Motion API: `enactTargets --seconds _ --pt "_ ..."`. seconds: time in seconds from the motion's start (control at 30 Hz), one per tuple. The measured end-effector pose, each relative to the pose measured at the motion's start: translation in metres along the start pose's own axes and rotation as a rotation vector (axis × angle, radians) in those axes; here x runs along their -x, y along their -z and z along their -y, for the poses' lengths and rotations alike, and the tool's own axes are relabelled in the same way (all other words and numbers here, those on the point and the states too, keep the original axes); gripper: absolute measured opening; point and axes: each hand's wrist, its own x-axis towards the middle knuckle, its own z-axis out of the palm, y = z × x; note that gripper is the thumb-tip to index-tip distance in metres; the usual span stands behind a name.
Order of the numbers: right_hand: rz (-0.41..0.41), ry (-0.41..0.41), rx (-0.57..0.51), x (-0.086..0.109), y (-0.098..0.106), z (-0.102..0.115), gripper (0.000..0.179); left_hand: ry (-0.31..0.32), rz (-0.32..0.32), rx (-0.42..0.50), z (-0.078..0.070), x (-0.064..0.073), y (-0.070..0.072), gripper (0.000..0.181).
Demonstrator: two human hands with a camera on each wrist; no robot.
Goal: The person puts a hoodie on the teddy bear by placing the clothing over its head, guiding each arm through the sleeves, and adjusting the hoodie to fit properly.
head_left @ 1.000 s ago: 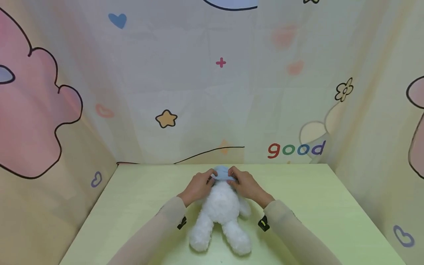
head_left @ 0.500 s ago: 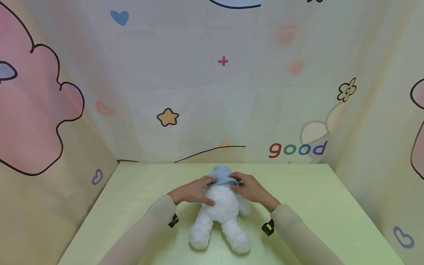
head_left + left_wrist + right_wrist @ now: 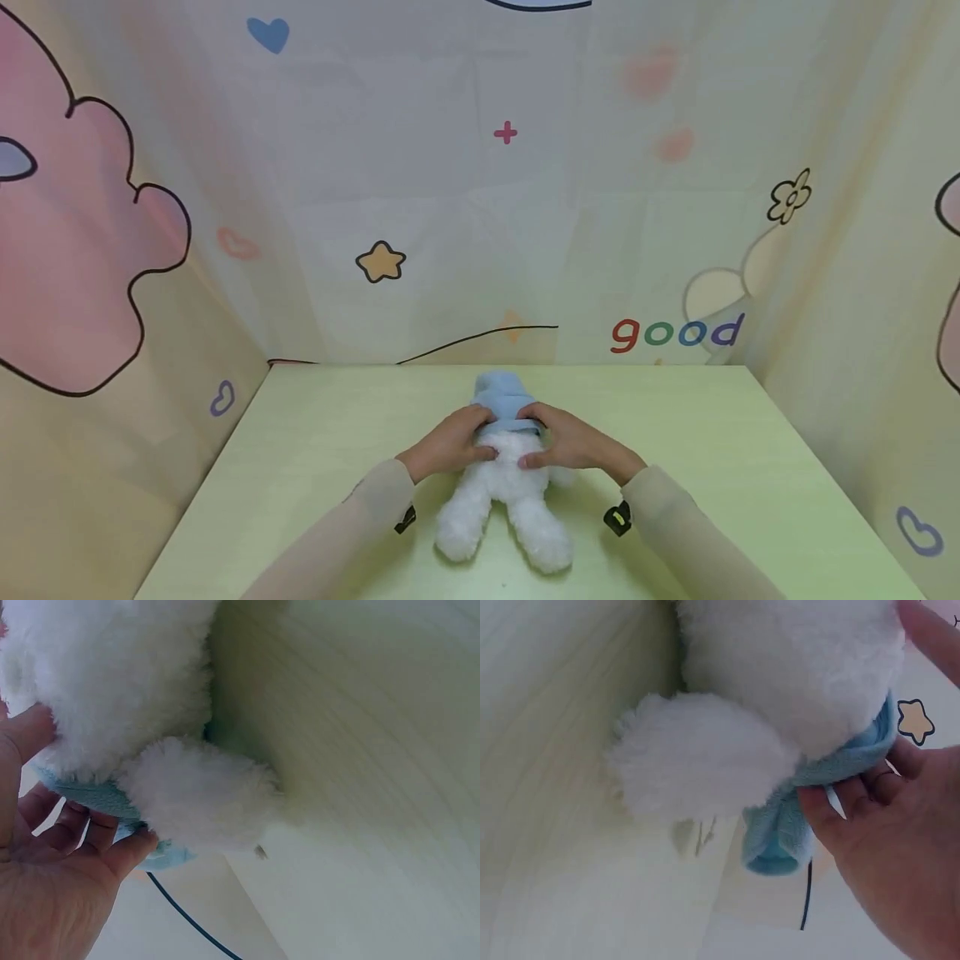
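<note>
A white plush toy (image 3: 513,479) lies on the table, its two fluffy legs toward me. A small light-blue top (image 3: 501,392) covers its upper end; the head is hidden. In the right wrist view, a tube of the top (image 3: 772,851) like a sleeve hangs beside a fluffy limb (image 3: 701,757). My left hand (image 3: 453,442) grips the top's lower edge at the left, fingers on the cloth, thumb against the white body. At the right, my right hand (image 3: 573,437) holds the same edge, its thumb also on the white fur.
The pale green table (image 3: 675,500) stretches out to both sides. Behind it hangs a printed cloth backdrop (image 3: 450,183) with a star, hearts and the word "good". Cloth side walls (image 3: 900,333) stand at left and right. A black device (image 3: 618,518) sits at the right wrist.
The blue top has come down over more of the toy toward me. My left hand briefly spread over the body, then regained the edge. My right thumb has moved onto the white fur.
</note>
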Motion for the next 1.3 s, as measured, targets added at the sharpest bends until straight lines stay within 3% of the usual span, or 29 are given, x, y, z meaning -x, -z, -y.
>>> enactTargets --seconds 0.13,0.43,0.8,1.07,1.3 --pt "0.003 -0.03 0.039 0.004 -0.003 0.002 0.08 -0.031 -0.049 -0.06 -0.002 0.0 -0.004 0.024" --pt "-0.166 0.022 0.202 0.002 -0.019 0.001 0.047 0.013 -0.14 -0.097 -0.005 0.002 -0.014 0.029" --pt "-0.289 0.21 0.248 0.0 -0.029 -0.01 0.025 -0.007 -0.288 -0.249 -0.007 0.0 -0.03 0.031" --pt "-0.405 0.268 0.475 0.002 -0.032 -0.008 0.03 -0.026 -0.337 -0.355 -0.012 0.001 -0.032 0.031" --pt "-0.441 0.294 0.534 0.0 -0.039 -0.005 0.038 -0.033 -0.34 -0.486 -0.019 0.0 -0.038 0.028"
